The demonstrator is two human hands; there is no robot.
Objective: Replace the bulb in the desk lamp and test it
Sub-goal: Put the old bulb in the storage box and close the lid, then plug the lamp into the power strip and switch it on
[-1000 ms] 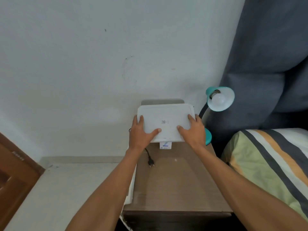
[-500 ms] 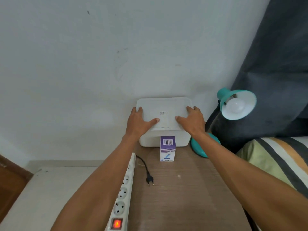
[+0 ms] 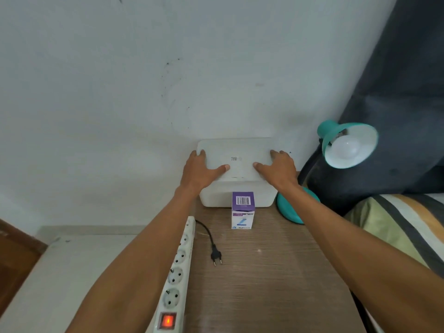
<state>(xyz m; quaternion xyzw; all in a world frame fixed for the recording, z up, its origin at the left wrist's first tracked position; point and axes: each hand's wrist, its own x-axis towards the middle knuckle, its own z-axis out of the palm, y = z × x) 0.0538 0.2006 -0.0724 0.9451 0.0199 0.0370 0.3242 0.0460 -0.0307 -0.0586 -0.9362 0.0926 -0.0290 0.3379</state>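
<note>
A white plastic box point(image 3: 237, 198) with a lid stands against the wall at the back of the wooden table point(image 3: 264, 284). My left hand point(image 3: 199, 170) rests flat on the lid's left side and my right hand point(image 3: 280, 168) on its right side, fingers spread. In front of the box stands a small purple-and-white bulb carton point(image 3: 242, 210). The teal desk lamp point(image 3: 346, 143) at the right faces me, with a white bulb point(image 3: 346, 146) in its shade and its round base point(image 3: 294, 207) on the table. Its black plug point(image 3: 215, 257) lies loose on the table.
A white power strip point(image 3: 179, 272) with a lit red switch lies along the table's left edge. A dark curtain point(image 3: 396, 92) hangs at the right behind the lamp. A striped bed cover point(image 3: 398, 224) borders the table on the right.
The lid came down onto the box under both hands. My view has dropped and moved closer, so the power strip and the bulb carton show in full.
</note>
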